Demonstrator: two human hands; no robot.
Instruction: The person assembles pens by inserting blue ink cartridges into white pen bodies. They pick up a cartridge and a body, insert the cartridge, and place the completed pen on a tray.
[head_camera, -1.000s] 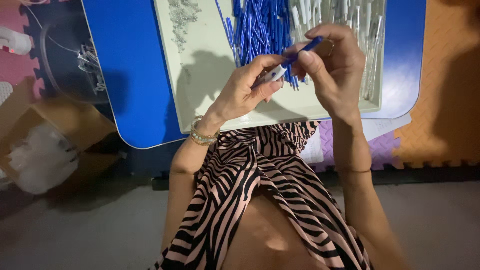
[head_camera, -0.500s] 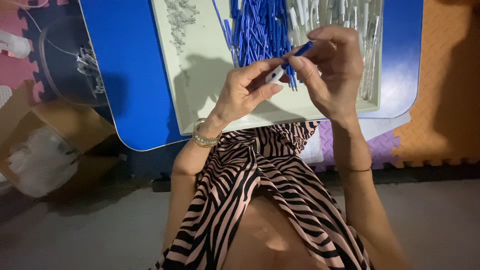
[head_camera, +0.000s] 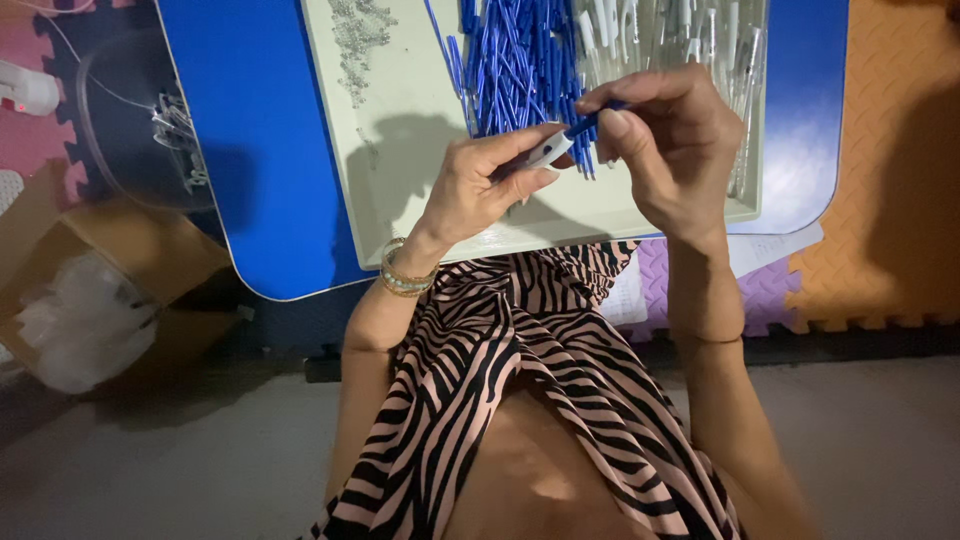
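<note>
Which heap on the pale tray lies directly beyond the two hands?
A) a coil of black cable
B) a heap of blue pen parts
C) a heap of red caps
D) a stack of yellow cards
B: blue pen parts are heaped on the pale tray just beyond the left hand and right hand, which hold one pen between them.

A low blue table (head_camera: 255, 150) with rounded corners carries everything here. A pale green tray (head_camera: 400, 130) sits right on it, covering most of the top. Left of the tray, half on the table edge, there's a clear round bowl (head_camera: 125, 130).
</note>
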